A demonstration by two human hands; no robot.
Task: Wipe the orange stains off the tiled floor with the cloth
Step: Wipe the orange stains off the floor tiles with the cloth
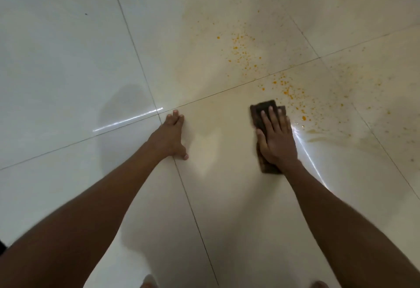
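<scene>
A dark brown folded cloth (pixel 261 111) lies flat on the pale glossy tiled floor (pixel 68 60). My right hand (pixel 276 138) presses down on the cloth with fingers spread, covering its middle; cloth shows beyond the fingertips and by the wrist. Orange stains (pixel 244 54) speckle the tiles ahead, with another patch of orange specks (pixel 288 91) just right of the cloth. My left hand (pixel 170 136) rests flat on the floor by a grout crossing, holding nothing.
A wet yellowish smear (pixel 345 137) spreads over the tiles to the right of the cloth. Dark grout lines (pixel 197 224) cross the floor. My knees (pixel 147 282) show at the bottom edge.
</scene>
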